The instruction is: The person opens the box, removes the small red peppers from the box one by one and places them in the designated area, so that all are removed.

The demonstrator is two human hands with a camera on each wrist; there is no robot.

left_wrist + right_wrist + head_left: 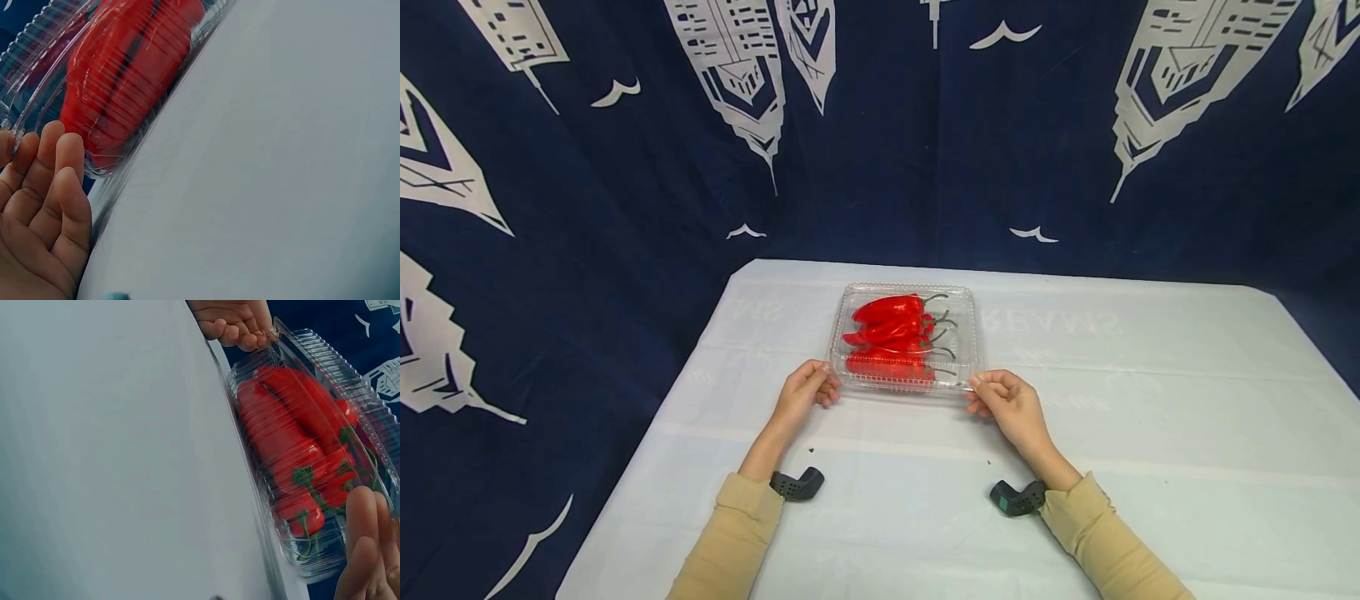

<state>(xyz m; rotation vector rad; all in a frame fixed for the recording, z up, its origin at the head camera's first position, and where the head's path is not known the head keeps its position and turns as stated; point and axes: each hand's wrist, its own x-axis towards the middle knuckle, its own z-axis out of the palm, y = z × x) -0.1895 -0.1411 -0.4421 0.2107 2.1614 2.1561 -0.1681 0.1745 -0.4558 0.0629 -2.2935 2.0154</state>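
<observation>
A clear plastic clamshell box (pixel 964 333) sits on the table with several red peppers (pixel 891 329) inside, their green stems pointing right in the head view. At its near left corner my left hand (pixel 805 392) pinches the rim between thumb and fingers. My right hand (pixel 1011 408) pinches the rim at the near right corner. Through the ribbed side wall the peppers (pixel 281 431) show close up in the right wrist view. Beside the box's end, the fingers of my left hand (pixel 47 212) are bent near the rim in the left wrist view.
White cloth covers the table (pixel 1150 400), with faint lettering showing through. A dark blue curtain (pixel 925 167) with white building prints hangs behind and to the left. A small dark speck (pixel 811 451) lies near my left wrist. Each wrist wears a black band camera (pixel 797 484).
</observation>
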